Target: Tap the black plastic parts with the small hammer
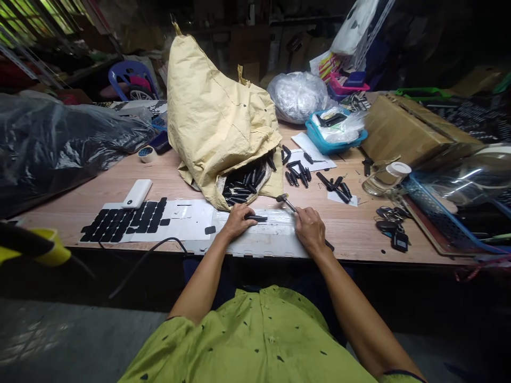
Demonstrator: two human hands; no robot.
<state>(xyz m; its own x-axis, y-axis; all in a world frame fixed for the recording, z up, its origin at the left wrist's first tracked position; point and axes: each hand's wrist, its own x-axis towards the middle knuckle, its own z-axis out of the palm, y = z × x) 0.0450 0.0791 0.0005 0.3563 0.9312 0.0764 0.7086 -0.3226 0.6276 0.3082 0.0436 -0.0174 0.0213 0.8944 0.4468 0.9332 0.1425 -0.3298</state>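
My left hand (pixel 237 221) pinches a small black elongated part (pixel 257 217) and holds it down on a clear plastic sheet (pixel 275 234) at the table's front edge. My right hand (pixel 309 230) is closed around a small hammer (pixel 288 204), whose metal head rests just right of the black part. Behind both hands a tan paper sack (pixel 217 117) lies open, with many more black parts (pixel 243 186) spilling from its mouth.
A white sheet with black stick-on pads (pixel 128 221) and a white power bank (pixel 137 193) lie to the left. Loose black parts (pixel 299 173), a blue tray (pixel 333 133), a cardboard box (pixel 403 130), a jar (pixel 385 178) and keys (pixel 393 226) sit to the right. A black plastic bag (pixel 59 138) covers the far left.
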